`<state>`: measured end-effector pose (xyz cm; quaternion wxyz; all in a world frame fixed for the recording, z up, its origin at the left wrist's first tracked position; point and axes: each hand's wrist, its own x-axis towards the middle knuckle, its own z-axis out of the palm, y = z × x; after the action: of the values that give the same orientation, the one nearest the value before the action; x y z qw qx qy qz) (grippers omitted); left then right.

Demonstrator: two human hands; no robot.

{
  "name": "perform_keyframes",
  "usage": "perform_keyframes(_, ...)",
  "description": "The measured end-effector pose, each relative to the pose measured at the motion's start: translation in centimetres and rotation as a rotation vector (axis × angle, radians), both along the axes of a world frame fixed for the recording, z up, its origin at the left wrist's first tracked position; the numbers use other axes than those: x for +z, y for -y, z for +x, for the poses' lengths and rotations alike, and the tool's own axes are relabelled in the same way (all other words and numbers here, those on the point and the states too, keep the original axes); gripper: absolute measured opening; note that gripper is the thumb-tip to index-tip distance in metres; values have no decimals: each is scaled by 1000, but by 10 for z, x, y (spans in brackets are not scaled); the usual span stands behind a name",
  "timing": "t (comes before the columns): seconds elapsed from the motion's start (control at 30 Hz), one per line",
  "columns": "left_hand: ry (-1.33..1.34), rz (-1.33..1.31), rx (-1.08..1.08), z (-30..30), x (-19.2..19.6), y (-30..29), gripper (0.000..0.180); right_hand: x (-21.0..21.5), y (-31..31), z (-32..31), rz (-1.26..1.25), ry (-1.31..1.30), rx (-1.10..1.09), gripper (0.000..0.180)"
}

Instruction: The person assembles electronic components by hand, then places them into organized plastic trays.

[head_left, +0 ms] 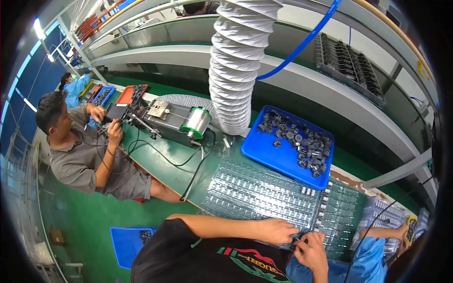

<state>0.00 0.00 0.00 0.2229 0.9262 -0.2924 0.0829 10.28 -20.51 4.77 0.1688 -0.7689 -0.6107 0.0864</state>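
Observation:
My left hand [279,232] reaches across from the left, its fingers bent together over the near edge of a clear plastic tray [226,200]. Close beside it, my right hand [312,253] is closed in a pinch, with the fingertips of both hands almost meeting. Something small and dark shows between them, mostly covered by the fingers, so its kind cannot be told. Rows of small shiny metal pieces [264,200] fill the tray's pockets. To its right lies another clear tray [343,212] with moulded pockets, and a column of small parts [323,206] runs between the two.
Beyond the trays sits a blue tray [264,158] of black round parts [297,137]. A white flexible duct [240,66] hangs down near a soldering machine with a wire spool [197,120]. One co-worker [80,146] sits at left; another person's blue sleeve [370,259] is at right.

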Motion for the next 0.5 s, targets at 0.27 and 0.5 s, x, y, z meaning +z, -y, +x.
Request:
perform_keyframes(0.27, 14, -43, -208, 6, 11, -11, 16, 18, -2, -3, 211, -268, -180, 19)
perform_keyframes(0.5, -394, -709, 407, 16, 49, -48, 22, -12, -4, -12, 798, -1080, -358, 19)
